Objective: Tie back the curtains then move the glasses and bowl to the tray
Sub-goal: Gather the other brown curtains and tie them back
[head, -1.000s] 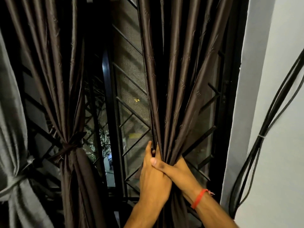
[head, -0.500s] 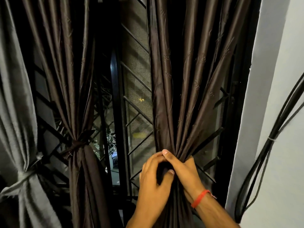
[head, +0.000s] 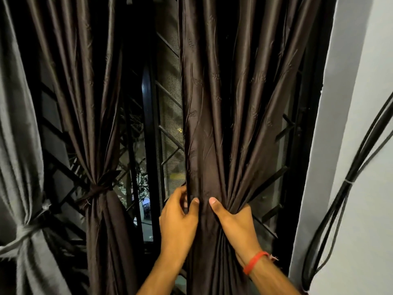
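A dark brown curtain (head: 214,124) hangs in front of me, gathered at waist height. My left hand (head: 178,218) pinches its left edge between thumb and fingers. My right hand (head: 234,220), with a red band at the wrist, grips the gathered folds from the right, thumb across the front. A second brown curtain (head: 93,103) to the left is bound with a brown tie (head: 95,190). At the far left a grey curtain (head: 17,145) is bound with a grey tie (head: 25,231). No glasses, bowl or tray are in view.
Behind the curtains is a window with a black metal grille (head: 170,145) and darkness outside. A white wall (head: 365,145) stands on the right, with black cables (head: 340,199) running down it.
My hands have come apart: the left now pinches the curtain's left edge and the right holds the folds on the right side. The gathered bundle is spread wider between them.
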